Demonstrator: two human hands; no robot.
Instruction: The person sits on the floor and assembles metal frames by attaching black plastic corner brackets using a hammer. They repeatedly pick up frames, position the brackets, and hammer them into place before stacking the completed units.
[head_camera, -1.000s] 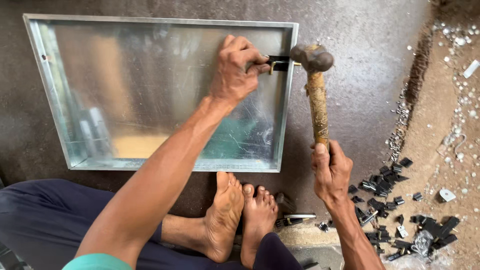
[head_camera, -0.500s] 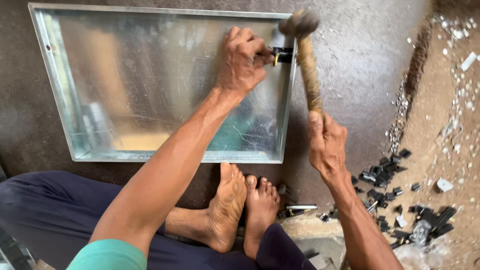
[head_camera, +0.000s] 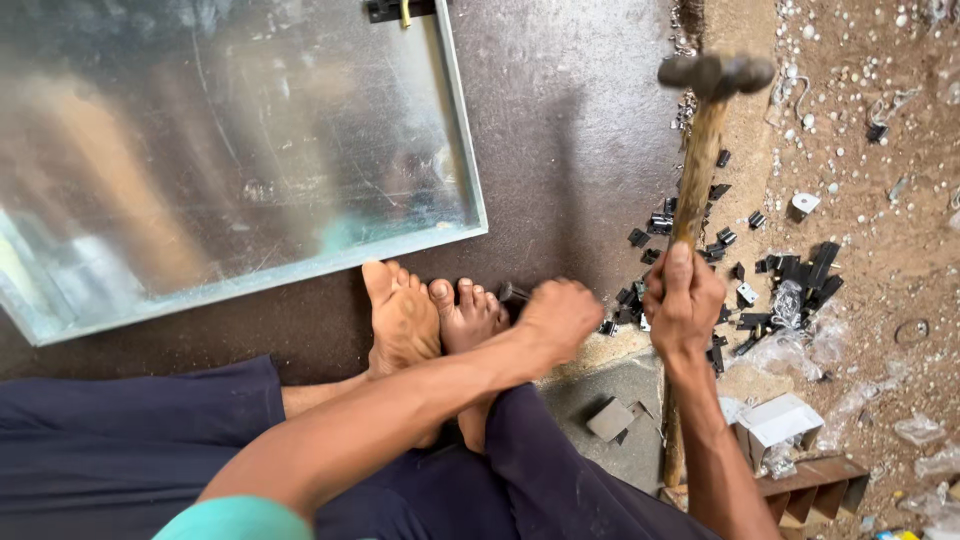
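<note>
My right hand (head_camera: 685, 300) grips the wooden handle of a hammer (head_camera: 700, 160). The hammer stands upright, its metal head (head_camera: 715, 72) raised over the dirt to the right of the tray. My left hand (head_camera: 555, 320) is a closed fist low beside my bare feet (head_camera: 420, 320). It is next to a small black metal piece (head_camera: 512, 293), and I cannot see whether anything is inside it. A shiny sheet-metal tray (head_camera: 465, 150) lies on the dark floor at the upper left. A black clip (head_camera: 400, 10) sits on its far edge.
Several small black metal clips (head_camera: 740, 270) lie scattered on the ground right of my hands. Small white boxes (head_camera: 780, 420) and plastic scraps sit at the lower right. White specks litter the sandy ground (head_camera: 880, 150). My dark trouser legs fill the bottom.
My left hand has come off the clip on the tray's edge and drawn back to my feet. The hammer has swung away from the tray to the right.
</note>
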